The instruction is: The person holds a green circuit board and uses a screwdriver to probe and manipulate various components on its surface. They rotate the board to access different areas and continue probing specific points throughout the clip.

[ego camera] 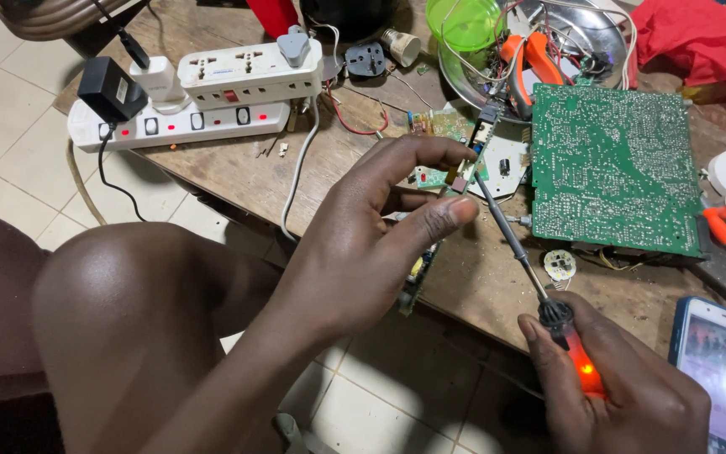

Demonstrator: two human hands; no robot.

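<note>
On the table (237,172), a green board (611,172) and white power strips (212,88) are seen; above its edge, a narrow strip board (469,155) is pinched between left hand (363,244) fingers, long axis tilted upward-right. Its lower end is met from below-right by the soldering iron (539,290), gripped in closed right hand (619,387) fingers

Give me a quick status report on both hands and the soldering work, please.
Left hand pinching a small narrow circuit board. Right hand gripping soldering iron, tip at that board. Large green circuit board lies close beside.
</note>
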